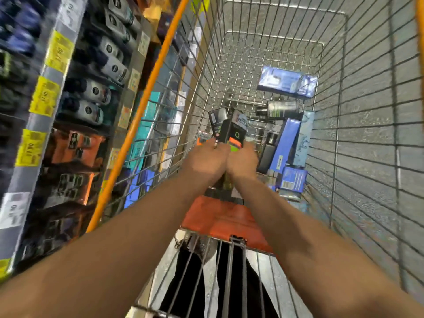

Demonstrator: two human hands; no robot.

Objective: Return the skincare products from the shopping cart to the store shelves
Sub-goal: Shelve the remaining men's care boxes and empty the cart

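Note:
Both my hands reach down into the wire shopping cart (358,92). My left hand (206,160) and my right hand (243,162) are pressed together around a dark box with an orange and green label (234,131); a second dark box (218,120) leans against it on the left, by my left fingers. Further in the cart lie a blue carton (288,81), a dark bottle on its side (278,109), a tall blue box (285,145), a black bottle (268,152) and a small blue box (292,179).
Store shelves (39,125) run along the left, with grey-capped bottles (96,90), orange packs (75,145) and yellow price tags (43,97). The cart's orange rail (137,115) lies between cart and shelves. An orange child-seat flap (220,216) sits under my forearms.

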